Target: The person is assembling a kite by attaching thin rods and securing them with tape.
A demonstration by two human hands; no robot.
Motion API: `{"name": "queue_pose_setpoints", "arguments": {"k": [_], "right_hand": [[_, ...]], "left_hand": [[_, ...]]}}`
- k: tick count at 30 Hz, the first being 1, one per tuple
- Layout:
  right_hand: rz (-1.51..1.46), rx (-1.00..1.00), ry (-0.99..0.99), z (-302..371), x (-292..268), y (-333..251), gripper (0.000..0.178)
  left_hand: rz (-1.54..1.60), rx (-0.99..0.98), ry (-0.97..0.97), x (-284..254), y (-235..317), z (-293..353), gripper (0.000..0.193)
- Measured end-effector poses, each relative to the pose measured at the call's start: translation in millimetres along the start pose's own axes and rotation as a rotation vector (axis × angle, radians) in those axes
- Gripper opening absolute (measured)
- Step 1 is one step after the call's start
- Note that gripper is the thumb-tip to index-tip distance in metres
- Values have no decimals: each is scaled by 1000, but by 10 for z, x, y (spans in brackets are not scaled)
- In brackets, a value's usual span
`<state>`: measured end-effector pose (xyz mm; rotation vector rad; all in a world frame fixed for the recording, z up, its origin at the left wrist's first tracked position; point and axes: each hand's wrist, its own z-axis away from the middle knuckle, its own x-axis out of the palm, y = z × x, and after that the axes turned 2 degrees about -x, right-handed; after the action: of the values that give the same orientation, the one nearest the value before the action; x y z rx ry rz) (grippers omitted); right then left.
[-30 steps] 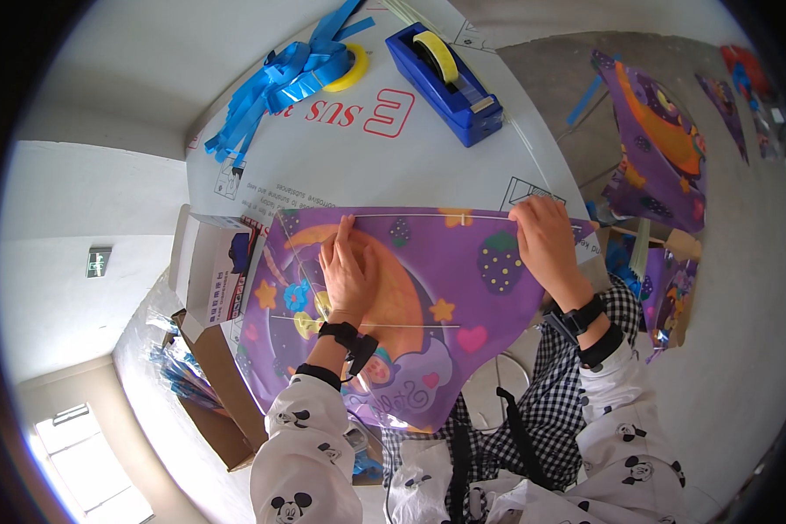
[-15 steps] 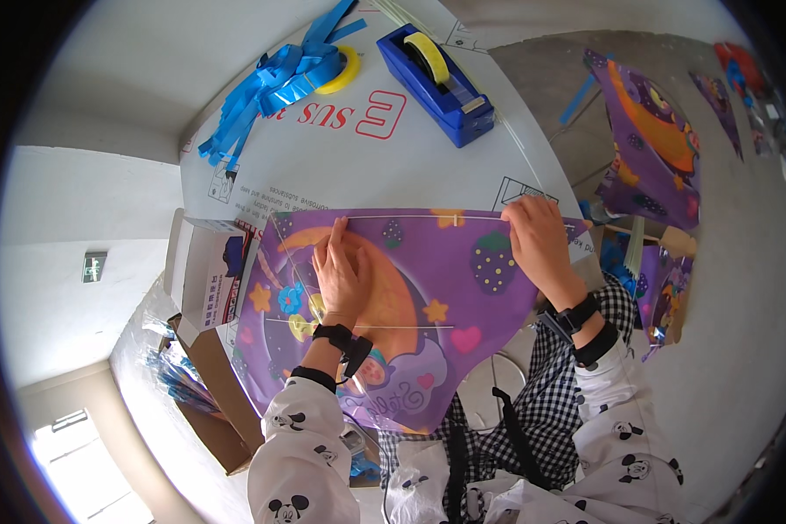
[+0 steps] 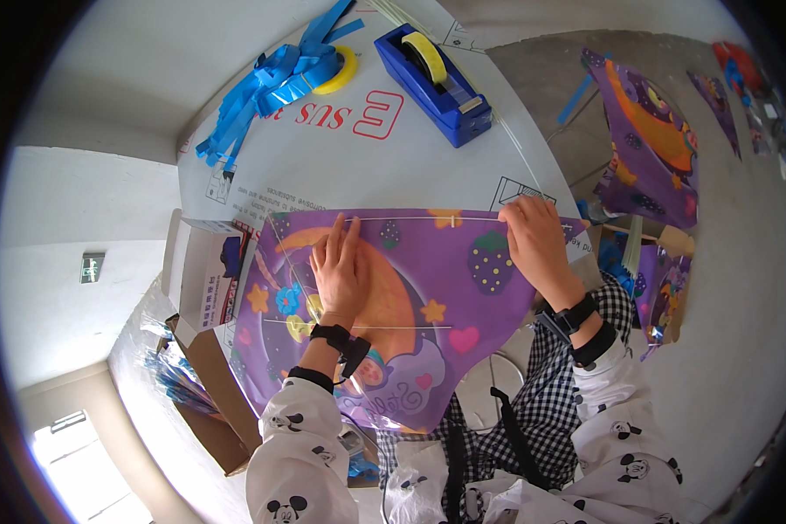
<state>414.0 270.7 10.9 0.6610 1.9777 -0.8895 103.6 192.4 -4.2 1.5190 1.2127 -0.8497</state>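
A purple kite sail [image 3: 515,262], printed with an orange moon, stars and strawberries, lies over the near part of the work table and hangs toward my lap. One thin pale rod [image 3: 410,217] runs along its far edge; another rod [image 3: 410,327] crosses lower down. My left hand [image 3: 341,271] rests on the sail, two fingers stretched out with their tips on the far-edge rod. At the right end of that rod, my right hand [image 3: 534,237] has its fingers closed together on rod and sail edge. Its fingertips partly hide what they pinch.
Beyond the sail, a blue tape dispenser [image 3: 437,87] and a yellow tape roll [image 3: 339,72] beside blue ribbon strips [image 3: 275,83] stand on the white-covered table [image 3: 323,166]. Open cardboard boxes [image 3: 205,393] flank me at left and right. Another purple kite [image 3: 651,140] is at the far right.
My left hand has straightened a second finger onto the rod, where one finger reached before. The right hand keeps its place; the whole view has shifted slightly.
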Motion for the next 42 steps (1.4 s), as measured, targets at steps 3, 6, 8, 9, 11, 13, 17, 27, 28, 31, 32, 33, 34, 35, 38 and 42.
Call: {"name": "queue_pose_setpoints", "arguments": {"k": [3,6,8,9,11,13,17,27,28,31,32,33,34,35,38,42], "right_hand": [[-2,-1,-6,1,-2,-9,23],[-1,-8,-9,-9,-16,-17,23],[-4,-13,-11,-10,-13,-22,23],[-4,-9,-11,-10,-17,-18,23],[-3,-9,-12,-14,-24,-15,23],[-4,-17,2,-18,-19,-27,23],[-3,-17,8,-19,-12,-40,22],[-16,-20,29,1,-20,8,21],[-5,-29,39,5,-23,19,21],[-7,-32,41,-3,11,-4,21],[-4,-25,40,2,22,-1,22],[7,-17,40,5,29,1,22],[1,-17,42,8,32,5,22],[-6,-18,45,15,32,12,23],[21,-13,38,21,23,17,24],[53,-14,22,19,12,17,24]], "left_hand": [[-54,26,-33,-6,-4,6,45],[-47,13,-18,-2,-6,7,43],[-43,4,-11,4,-9,9,44],[-44,3,-5,12,-5,6,43],[-42,-1,4,24,0,1,43],[-42,8,6,14,-7,0,43],[-48,12,12,-7,-3,-3,42],[-12,13,24,32,11,-9,43],[-16,11,16,31,21,-16,43],[-27,38,31,6,-26,-12,44],[-36,32,17,6,-26,-7,44],[-25,41,16,6,-23,-3,44],[-26,37,14,9,-18,1,44],[-29,33,12,18,-13,2,44],[-14,27,10,34,-13,2,43],[-7,20,5,43,-19,5,43]]}}
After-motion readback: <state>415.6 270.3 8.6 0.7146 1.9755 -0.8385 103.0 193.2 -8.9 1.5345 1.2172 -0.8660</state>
